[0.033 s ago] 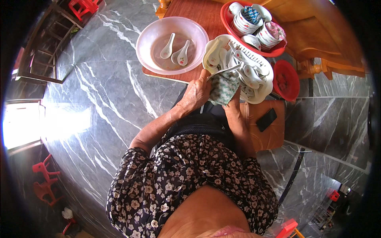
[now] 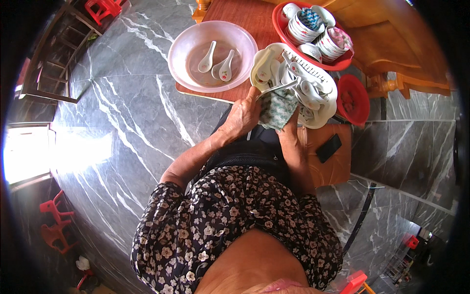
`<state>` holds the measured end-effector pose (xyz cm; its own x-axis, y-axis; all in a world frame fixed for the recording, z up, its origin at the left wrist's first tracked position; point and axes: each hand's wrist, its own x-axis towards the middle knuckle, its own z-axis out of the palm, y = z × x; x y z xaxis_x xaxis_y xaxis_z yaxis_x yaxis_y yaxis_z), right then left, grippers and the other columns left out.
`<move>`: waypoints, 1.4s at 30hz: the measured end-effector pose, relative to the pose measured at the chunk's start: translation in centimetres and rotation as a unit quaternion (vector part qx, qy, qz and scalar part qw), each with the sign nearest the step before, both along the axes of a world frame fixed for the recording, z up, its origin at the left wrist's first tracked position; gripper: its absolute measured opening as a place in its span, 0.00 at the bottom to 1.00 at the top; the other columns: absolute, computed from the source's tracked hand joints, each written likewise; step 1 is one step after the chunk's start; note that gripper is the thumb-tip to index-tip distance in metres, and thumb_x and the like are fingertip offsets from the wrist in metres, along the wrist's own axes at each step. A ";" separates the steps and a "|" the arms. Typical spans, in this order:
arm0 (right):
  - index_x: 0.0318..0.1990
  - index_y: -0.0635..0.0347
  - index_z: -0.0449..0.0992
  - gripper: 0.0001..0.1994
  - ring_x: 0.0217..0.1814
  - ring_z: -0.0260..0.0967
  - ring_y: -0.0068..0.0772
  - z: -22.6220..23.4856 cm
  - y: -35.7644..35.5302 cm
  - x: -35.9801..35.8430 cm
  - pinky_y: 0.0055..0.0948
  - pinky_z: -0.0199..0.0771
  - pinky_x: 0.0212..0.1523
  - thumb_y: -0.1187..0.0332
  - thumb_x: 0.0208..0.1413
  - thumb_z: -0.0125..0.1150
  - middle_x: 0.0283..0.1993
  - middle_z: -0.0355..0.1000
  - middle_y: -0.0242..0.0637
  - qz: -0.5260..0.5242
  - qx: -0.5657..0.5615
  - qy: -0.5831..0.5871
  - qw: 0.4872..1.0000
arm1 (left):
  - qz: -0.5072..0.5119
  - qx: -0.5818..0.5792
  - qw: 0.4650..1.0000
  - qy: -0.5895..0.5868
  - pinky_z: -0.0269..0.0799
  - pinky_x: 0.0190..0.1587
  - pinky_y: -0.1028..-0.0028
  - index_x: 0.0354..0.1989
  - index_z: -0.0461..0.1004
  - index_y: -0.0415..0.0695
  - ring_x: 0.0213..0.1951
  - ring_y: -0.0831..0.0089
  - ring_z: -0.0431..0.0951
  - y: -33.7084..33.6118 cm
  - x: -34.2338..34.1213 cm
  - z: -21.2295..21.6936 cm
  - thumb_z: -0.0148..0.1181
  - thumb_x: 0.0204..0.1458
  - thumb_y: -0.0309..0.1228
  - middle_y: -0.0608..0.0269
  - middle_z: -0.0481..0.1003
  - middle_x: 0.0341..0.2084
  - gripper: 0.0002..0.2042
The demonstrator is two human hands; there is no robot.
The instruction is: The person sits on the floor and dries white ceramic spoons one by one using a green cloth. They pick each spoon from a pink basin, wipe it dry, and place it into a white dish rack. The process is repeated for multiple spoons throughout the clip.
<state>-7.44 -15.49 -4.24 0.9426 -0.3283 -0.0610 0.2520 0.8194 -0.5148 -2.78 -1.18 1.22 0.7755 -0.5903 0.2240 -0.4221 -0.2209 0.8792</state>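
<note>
- I'm seeing the left hand (image 2: pixel 243 117) closing round the handle end of a metal utensil (image 2: pixel 279 88), prob. a spoon or ladle; its far end is reaching over the white basket.
- Right hand (image 2: pixel 289 128) is gripping a green-white checked cloth (image 2: pixel 277 109) from below, and the cloth is pressing against the utensil w/ the right-hand fingers mostly hidden under it.
- White slotted basket (image 2: pixel 323 115) is sitting just beyond both hands, holding white ceramic soup spoons (image 2: pixel 309 90).
- Pink basin (image 2: pixel 181 49) is resting on the wooden table (image 2: pixel 245 17) to the left of the basket, w/ three ceramic spoons lying in shallow water.
- Red tray (image 2: pixel 281 27) w/ stacked small bowls (image 2: pixel 299 27) is sitting behind the basket.
- Small red bowl (image 2: pixel 353 98) is sitting right of the basket; black phone (image 2: pixel 328 148) is lying on a wooden stool (image 2: pixel 338 169) near the right forearm.
</note>
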 end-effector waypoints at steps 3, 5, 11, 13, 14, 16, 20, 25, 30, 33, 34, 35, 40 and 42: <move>0.43 0.65 0.67 0.12 0.30 0.68 0.28 -1.2 -2.4 0.1 0.28 0.73 0.30 0.69 0.57 0.39 0.33 0.68 0.36 -0.085 -0.320 0.046 0.943 | -0.019 -0.009 1.000 0.018 0.66 0.28 0.55 0.40 0.58 0.36 0.29 0.41 0.71 0.1 -0.2 -0.1 0.46 0.47 0.22 0.37 0.70 0.21 0.11; 0.42 0.64 0.67 0.12 0.29 0.67 0.27 -0.5 -2.7 -0.7 0.27 0.72 0.30 0.69 0.57 0.38 0.33 0.67 0.33 -0.062 -0.167 0.035 0.983 | -0.012 0.026 0.997 0.077 0.65 0.31 0.58 0.39 0.60 0.36 0.33 0.42 0.71 0.6 -0.3 0.4 0.46 0.50 0.26 0.36 0.70 0.23 0.10; 0.43 0.60 0.66 0.14 0.35 0.66 0.29 2.8 -1.9 -0.5 0.28 0.69 0.36 0.66 0.58 0.33 0.35 0.66 0.33 -0.083 -0.073 0.032 0.993 | -0.034 0.024 0.990 0.132 0.66 0.31 0.61 0.38 0.61 0.36 0.30 0.46 0.74 1.3 -0.9 1.2 0.46 0.50 0.26 0.39 0.70 0.21 0.09; 0.43 0.59 0.66 0.14 0.36 0.67 0.31 2.4 -1.5 -0.4 0.27 0.70 0.36 0.65 0.58 0.34 0.35 0.66 0.34 -0.106 -0.095 0.057 0.988 | -0.028 0.006 0.992 0.125 0.66 0.31 0.62 0.38 0.61 0.36 0.29 0.48 0.74 1.2 -1.0 0.9 0.46 0.50 0.25 0.41 0.71 0.21 0.09; 0.43 0.59 0.66 0.14 0.35 0.67 0.31 1.3 -1.9 -0.4 0.28 0.70 0.36 0.65 0.58 0.34 0.35 0.67 0.34 -0.061 -0.087 0.016 0.994 | -0.028 -0.002 0.992 0.121 0.67 0.31 0.63 0.38 0.61 0.36 0.29 0.49 0.75 1.1 -1.0 0.7 0.47 0.50 0.25 0.41 0.71 0.21 0.09; 0.43 0.59 0.66 0.14 0.34 0.67 0.31 -0.7 -2.3 -0.2 0.28 0.71 0.35 0.64 0.58 0.34 0.36 0.67 0.35 0.035 -0.068 -0.064 0.995 | -0.018 -0.011 0.992 0.123 0.67 0.31 0.63 0.38 0.61 0.36 0.29 0.50 0.75 0.9 -0.9 0.2 0.46 0.49 0.24 0.42 0.71 0.21 0.08; 0.43 0.61 0.66 0.12 0.33 0.69 0.29 0.0 1.4 -0.2 0.26 0.73 0.34 0.66 0.57 0.40 0.36 0.69 0.34 -0.075 -0.172 0.120 0.975 | 0.018 -0.008 0.994 0.106 0.67 0.31 0.62 0.37 0.60 0.36 0.30 0.47 0.74 0.8 -0.4 0.3 0.44 0.48 0.23 0.42 0.70 0.21 0.08; 0.43 0.63 0.67 0.11 0.34 0.68 0.26 2.8 2.4 -0.5 0.25 0.73 0.35 0.69 0.56 0.42 0.36 0.69 0.34 0.062 -0.199 0.016 0.978 | 0.027 -0.012 0.997 0.073 0.65 0.27 0.54 0.40 0.58 0.34 0.28 0.42 0.71 0.5 0.0 -0.2 0.45 0.45 0.22 0.36 0.68 0.19 0.12; 0.44 0.63 0.67 0.12 0.36 0.69 0.29 1.4 2.1 -0.8 0.26 0.74 0.35 0.67 0.56 0.44 0.39 0.70 0.37 0.049 -0.073 0.066 0.994 | 0.020 -0.011 0.999 0.034 0.65 0.27 0.52 0.43 0.56 0.34 0.26 0.41 0.71 0.3 0.2 -0.5 0.45 0.44 0.21 0.35 0.68 0.18 0.15; 0.45 0.63 0.67 0.14 0.36 0.70 0.31 0.0 1.2 -0.8 0.29 0.75 0.34 0.65 0.56 0.43 0.39 0.70 0.38 0.027 -0.056 0.039 0.997 | -0.009 -0.015 1.000 0.024 0.66 0.28 0.54 0.42 0.58 0.35 0.28 0.42 0.72 0.8 0.2 0.1 0.44 0.46 0.22 0.38 0.69 0.20 0.14; 0.45 0.63 0.67 0.14 0.36 0.70 0.32 -0.5 0.9 -0.8 0.30 0.75 0.34 0.64 0.56 0.43 0.39 0.70 0.38 0.019 -0.046 0.024 0.998 | -0.012 0.001 0.999 0.039 0.66 0.29 0.57 0.42 0.59 0.36 0.29 0.44 0.72 0.9 0.2 0.1 0.44 0.47 0.23 0.40 0.70 0.22 0.12; 0.45 0.62 0.67 0.16 0.35 0.70 0.33 0.3 1.2 -0.8 0.32 0.75 0.34 0.61 0.58 0.39 0.39 0.70 0.38 -0.021 0.026 0.056 0.998 | -0.017 0.016 0.998 0.053 0.66 0.30 0.59 0.41 0.60 0.38 0.30 0.46 0.73 1.0 0.3 0.0 0.44 0.48 0.24 0.42 0.71 0.23 0.11; 0.44 0.59 0.66 0.16 0.38 0.68 0.33 -2.7 -3.2 -0.4 0.32 0.72 0.40 0.60 0.58 0.35 0.39 0.68 0.37 -0.046 -0.122 0.034 0.991 | -0.095 -0.047 0.975 0.195 0.65 0.23 0.71 0.41 0.61 0.38 0.20 0.70 0.71 1.2 0.1 0.8 0.44 0.49 0.26 0.57 0.71 0.20 0.11; 0.45 0.60 0.65 0.16 0.40 0.67 0.32 -2.7 -4.2 -0.1 0.30 0.69 0.43 0.61 0.58 0.34 0.40 0.67 0.37 -0.029 -0.304 -0.006 0.952 | -0.125 -0.041 0.950 0.283 0.66 0.22 0.74 0.42 0.62 0.38 0.19 0.73 0.70 1.4 0.1 1.2 0.44 0.50 0.27 0.58 0.71 0.22 0.11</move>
